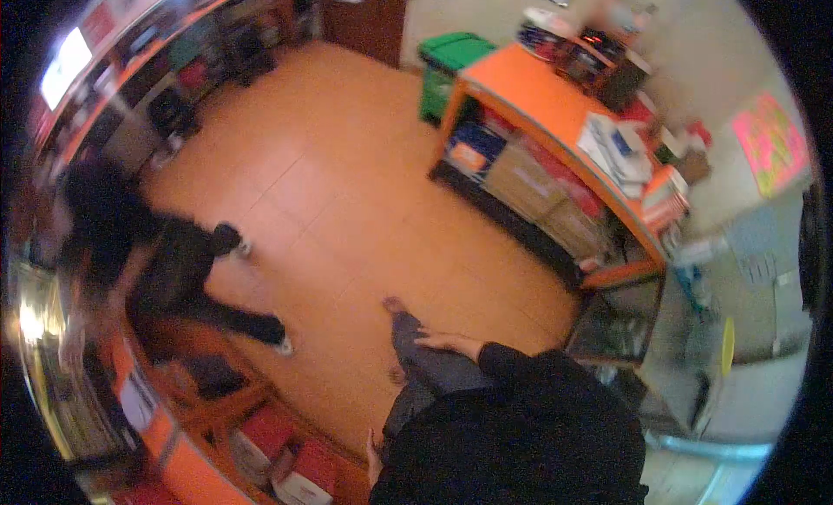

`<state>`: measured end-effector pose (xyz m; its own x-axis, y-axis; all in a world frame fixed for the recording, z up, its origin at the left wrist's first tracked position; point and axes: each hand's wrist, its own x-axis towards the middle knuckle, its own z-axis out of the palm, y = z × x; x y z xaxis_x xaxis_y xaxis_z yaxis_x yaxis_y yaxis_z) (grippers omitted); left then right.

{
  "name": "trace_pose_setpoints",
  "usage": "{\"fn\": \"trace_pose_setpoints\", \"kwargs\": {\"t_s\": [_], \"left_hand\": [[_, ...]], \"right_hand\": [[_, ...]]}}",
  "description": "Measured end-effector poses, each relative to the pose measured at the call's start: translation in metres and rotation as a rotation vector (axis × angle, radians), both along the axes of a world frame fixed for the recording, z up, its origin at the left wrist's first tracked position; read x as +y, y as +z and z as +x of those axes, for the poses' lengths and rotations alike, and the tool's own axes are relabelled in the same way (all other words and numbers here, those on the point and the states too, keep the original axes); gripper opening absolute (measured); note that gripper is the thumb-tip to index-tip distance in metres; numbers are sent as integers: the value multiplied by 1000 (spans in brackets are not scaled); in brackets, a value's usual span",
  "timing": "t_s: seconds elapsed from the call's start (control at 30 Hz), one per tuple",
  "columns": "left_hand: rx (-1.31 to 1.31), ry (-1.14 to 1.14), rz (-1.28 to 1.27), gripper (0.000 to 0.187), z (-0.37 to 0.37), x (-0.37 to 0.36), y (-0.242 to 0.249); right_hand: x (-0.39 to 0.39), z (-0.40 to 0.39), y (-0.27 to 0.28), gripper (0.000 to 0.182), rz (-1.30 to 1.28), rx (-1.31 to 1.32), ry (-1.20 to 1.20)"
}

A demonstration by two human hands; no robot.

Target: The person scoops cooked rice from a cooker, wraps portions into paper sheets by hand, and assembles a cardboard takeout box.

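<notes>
My right hand (447, 340) hangs in front of my grey trousers (442, 372), its fingers stretched out and nothing seen in them. A black sleeve covers that arm. Lower left, my left hand (375, 457) shows only in part beside my black top (512, 436); its visible fingers are extended, and no held thing shows. The orange-lit floor (338, 236) lies beyond both hands. Nearest to my left hand are red and white boxes (304, 479) on a low orange shelf.
A co-worker in dark clothes (178, 262), blurred, is at the left beside an orange counter (169, 449). An orange-topped table (529, 84) with papers and boxes stands upper right, next to a green bin (455, 52). Crowded shelves (173, 71) line the upper left.
</notes>
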<state>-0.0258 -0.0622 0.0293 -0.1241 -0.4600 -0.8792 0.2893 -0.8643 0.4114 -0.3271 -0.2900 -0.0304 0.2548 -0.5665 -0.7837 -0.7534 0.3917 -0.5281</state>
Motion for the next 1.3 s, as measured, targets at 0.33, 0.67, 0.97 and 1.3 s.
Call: {"fn": "trace_pose_setpoints", "kwargs": {"t_s": [0.33, 0.67, 0.97, 1.3], "left_hand": [[127, -9, 3, 43, 35, -149, 22], [137, 261, -146, 48, 25, -322, 69], [64, 653, -417, 53, 90, -368, 42], [-355, 489, -442, 51, 212, -427, 32]], "right_hand": [[-141, 28, 15, 88, 22, -641, 20], [-323, 83, 63, 53, 449, -88, 425], [-408, 150, -19, 46, 440, -224, 796], [-493, 356, -38, 34, 89, -35, 1282]]}}
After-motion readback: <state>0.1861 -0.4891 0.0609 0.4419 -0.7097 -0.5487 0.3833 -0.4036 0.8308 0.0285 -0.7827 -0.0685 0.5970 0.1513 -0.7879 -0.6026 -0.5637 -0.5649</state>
